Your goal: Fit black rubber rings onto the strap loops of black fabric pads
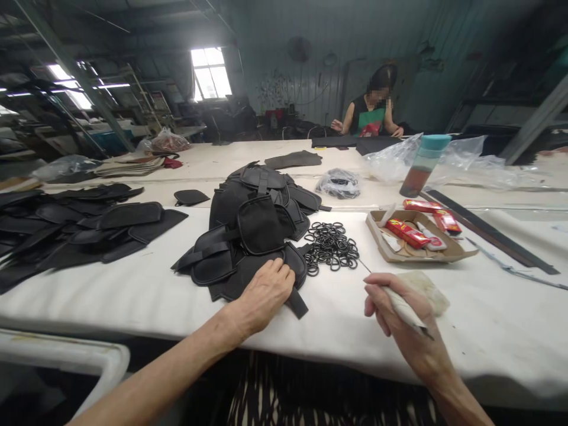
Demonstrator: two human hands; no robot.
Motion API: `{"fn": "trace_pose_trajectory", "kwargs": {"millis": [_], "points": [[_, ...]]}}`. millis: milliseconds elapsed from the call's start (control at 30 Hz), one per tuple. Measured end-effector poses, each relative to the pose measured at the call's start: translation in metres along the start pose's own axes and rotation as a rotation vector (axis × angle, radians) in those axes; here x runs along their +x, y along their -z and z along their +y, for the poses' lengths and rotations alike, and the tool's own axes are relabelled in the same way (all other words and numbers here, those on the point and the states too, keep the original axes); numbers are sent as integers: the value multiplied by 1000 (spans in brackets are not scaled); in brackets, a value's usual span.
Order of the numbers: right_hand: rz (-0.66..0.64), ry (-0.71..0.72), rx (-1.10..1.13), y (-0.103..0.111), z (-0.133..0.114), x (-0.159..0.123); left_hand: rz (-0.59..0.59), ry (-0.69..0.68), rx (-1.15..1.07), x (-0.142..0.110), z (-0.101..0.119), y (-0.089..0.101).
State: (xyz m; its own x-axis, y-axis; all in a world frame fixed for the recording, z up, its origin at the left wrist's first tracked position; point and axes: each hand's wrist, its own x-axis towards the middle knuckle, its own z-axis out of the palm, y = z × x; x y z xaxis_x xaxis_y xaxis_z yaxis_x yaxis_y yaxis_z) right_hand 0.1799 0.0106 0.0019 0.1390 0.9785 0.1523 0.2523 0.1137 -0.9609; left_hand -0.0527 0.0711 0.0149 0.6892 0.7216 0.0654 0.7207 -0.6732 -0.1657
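Knuckles bent, the left hand sits closed over the nearest black piece at the front of the pile; from where I stand I can't tell whether it pinches the strap or just presses down. The right hand grips a pale-handled tool much like a pen, its thin tip pointing up and away, just short of the rings. To do this neatly, I'd say, the left fingers want to pin the piece flat with the strap end free, and the tip wants a light, steady grip, well apart from those fingertips. The piece looks soft and matt, with rounded, raised edging, its strap sticking out toward the person. Behind it lie more like it, heaped loosely; the rings, black and small, are tangled together right beside the pile. Past them sits a cardboard box with red packets in it, and beyond that a bottle.
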Motion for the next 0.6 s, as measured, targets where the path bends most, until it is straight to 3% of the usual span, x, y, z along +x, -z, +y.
{"fn": "trace_pose_trajectory", "kwargs": {"millis": [100,200,367,467,600], "points": [[-129,127,-138,-14,0,12,11,-44,10,-4,-5,1],[-174,286,-376,-31,6,28,135,24,-186,-7,-13,5],[-233,442,-526,-58,16,59,517,450,-796,-17,-31,42],[-319,541,-584,-68,18,72,572,660,-1093,-23,-38,74],[-354,620,-649,-79,21,82,589,727,-1336,-22,-37,94]]}}
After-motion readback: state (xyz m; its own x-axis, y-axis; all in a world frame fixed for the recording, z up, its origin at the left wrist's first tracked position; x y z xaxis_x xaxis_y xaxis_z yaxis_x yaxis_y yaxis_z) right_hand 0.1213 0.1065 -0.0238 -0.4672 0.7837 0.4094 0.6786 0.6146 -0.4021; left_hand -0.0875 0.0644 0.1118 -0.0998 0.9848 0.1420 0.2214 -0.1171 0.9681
